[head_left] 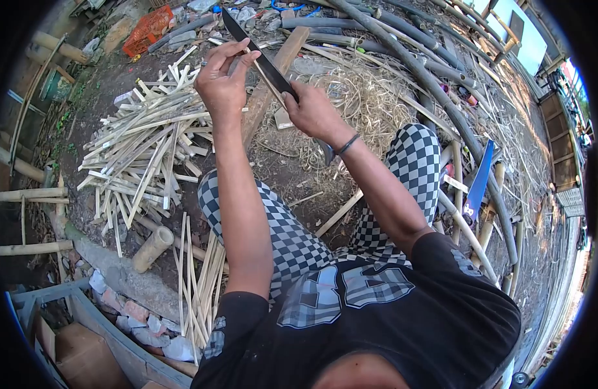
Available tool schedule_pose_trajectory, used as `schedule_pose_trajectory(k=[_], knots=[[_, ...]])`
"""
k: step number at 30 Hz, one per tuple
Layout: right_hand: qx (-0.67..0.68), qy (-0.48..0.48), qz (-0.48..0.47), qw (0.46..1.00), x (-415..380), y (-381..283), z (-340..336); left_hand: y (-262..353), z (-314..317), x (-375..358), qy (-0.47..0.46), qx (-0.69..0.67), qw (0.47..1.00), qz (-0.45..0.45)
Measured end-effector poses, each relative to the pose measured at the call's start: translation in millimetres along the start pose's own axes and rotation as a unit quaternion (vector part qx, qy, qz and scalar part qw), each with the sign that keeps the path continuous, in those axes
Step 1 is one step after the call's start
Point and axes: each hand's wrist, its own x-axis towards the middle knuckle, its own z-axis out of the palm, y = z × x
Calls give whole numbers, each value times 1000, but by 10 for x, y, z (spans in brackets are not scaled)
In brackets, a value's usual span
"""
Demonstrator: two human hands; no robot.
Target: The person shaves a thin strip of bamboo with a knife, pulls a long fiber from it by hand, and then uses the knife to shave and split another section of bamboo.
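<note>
My right hand (315,115) is closed round the lower end of a long dark-bladed machete (268,70), which points up and to the left. Alongside the blade runs a thin pale bamboo strip (273,91), partly hidden by it. The fingers of my left hand (224,74) pinch at the strip's upper part, close to the blade's edge. A wooden plank (289,50) lies behind the blade and slants away from me. Curly shavings (364,97) cover the ground past my right hand.
A big heap of split bamboo pieces (143,142) lies to the left, with long strips (198,285) nearer me. Bamboo poles (416,71) cross the back right. A blue-bladed saw (482,178) rests at the right; an orange crate (147,30) stands back left.
</note>
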Motion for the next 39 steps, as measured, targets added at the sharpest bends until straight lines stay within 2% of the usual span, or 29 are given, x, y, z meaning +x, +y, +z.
schedule_pose_trajectory(k=[2,6,7,11,16,18,20,22,26,28,29,30,32,34,37,39], knots=[[-29,54,-71,996,-13,-78,-74,-18,14,10,6,4,1000,-7],[8,85,-40,996,-101,-17,137,-33,6,12,-21,8,1000,0],[-43,36,-3,998,-68,257,302,-39,-14,2,-15,9,1000,-4],[-89,30,-19,995,-35,396,360,-40,-78,26,15,10,1000,-22],[-34,29,-40,998,-34,-27,103,-46,-44,19,10,-1,1000,-8],[26,87,-59,994,-49,-7,200,-61,-44,26,3,-1,1000,-2],[21,84,-29,996,-106,437,522,-19,-6,11,4,7,1000,-4],[-88,37,25,995,-93,1055,845,-9,-29,13,-3,23,1000,12],[-121,-17,59,991,26,891,584,8,-33,-10,16,16,1000,-18],[-92,-11,23,995,84,590,359,-75,-16,17,19,13,1000,5],[-58,20,4,998,44,358,275,-92,-12,37,24,12,1000,2],[-61,12,7,998,11,219,249,-86,-12,44,21,16,1000,10],[11,86,-27,996,-8,51,280,-100,-15,31,18,21,999,17],[22,105,-29,994,-67,270,538,-118,1,47,22,5,1000,16],[30,130,-30,991,-202,949,1005,-105,-113,46,23,14,1000,0],[-79,18,71,994,-256,1183,1081,-81,-200,55,20,7,1000,-13]])
